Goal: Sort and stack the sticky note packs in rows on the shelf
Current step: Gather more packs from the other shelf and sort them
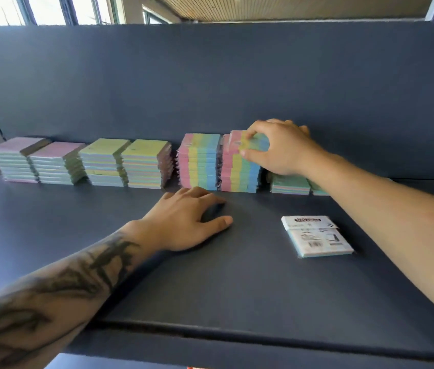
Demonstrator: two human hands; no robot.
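The top striped pack (248, 141) sits on the right striped stack (240, 169), tilted, its left edge raised and overhanging that stack's left side. The right hand (279, 147) grasps this pack, thumb at its front edge and fingers curled over its top and far side.

Taking the right striped stack as landmark: the left striped stack (200, 162) stands just beside it to the left, their sides nearly touching. Further left stand two green-topped stacks (125, 162), then two pink-topped stacks (35, 159), all in one row along the back panel (210, 81). To the landmark's right, low pastel stacks (290, 184) lie partly hidden under the right forearm.

In front of the landmark and to its right, a single pack (317, 235) lies label-up on the shelf (237, 283), well apart from the row. The left hand (189, 222) rests in front of the left striped stack, fingers loosely curled on the shelf surface, holding nothing.

Bare shelf surface runs from the row to the shelf's front edge.
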